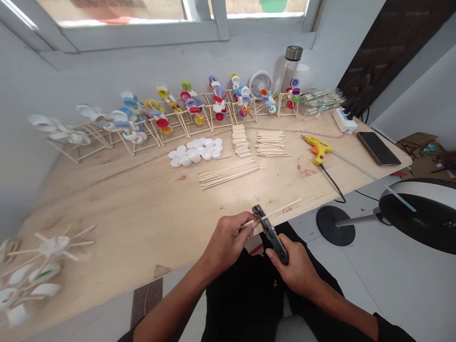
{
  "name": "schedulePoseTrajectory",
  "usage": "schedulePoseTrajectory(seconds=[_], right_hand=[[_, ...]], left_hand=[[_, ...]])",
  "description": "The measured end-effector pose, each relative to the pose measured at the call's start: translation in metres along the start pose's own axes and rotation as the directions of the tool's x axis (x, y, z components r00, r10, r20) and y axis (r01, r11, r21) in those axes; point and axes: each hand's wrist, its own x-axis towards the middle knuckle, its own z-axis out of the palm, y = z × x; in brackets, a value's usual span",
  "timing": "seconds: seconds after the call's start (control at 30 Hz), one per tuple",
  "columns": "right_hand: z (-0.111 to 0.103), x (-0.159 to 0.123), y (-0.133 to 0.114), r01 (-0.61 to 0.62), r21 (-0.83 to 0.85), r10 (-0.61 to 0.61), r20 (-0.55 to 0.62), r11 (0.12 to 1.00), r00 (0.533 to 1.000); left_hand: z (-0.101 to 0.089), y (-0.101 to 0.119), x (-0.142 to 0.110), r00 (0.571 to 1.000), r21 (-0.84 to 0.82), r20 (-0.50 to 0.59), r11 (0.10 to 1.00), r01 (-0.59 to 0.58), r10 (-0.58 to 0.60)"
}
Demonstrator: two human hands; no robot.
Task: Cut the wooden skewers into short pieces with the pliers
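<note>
Frankly, the fingers are the likeliest casualty: the left hand (233,236) pinches a thin wooden stick (283,209) just beside the jaws of the dark pliers (273,239), whose handles the right hand (299,268) grips in wrapped fingers, so a slip in that squeeze could nip a fingertip. The stick's free length might also spring away if it snaps suddenly, and a crooked bite would probably splinter the wood. Taking the yellow glue gun (319,150) on the bench (142,223) as the mark, the stick is left of it and nearer the person. It looks pale, straight and slender; whether the jaws have dented it, I cannot tell.
</note>
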Motion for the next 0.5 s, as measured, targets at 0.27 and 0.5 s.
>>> schedulePoseTrajectory(seconds=[0.27,0.5], right_hand=[[0.006,0.006,0.0,-0.044,0.106,0.04,0.039,0.993,0.998],[0.001,0.002,-0.002,-0.068,0.12,0.064,0.034,0.99,0.997]], left_hand=[[0.03,-0.016,-0.007,0.928,0.534,-0.248,0.838,-0.108,0.277],[0.022,-0.016,-0.005,0.964,0.206,-0.192,0.968,-0.142,0.182]])
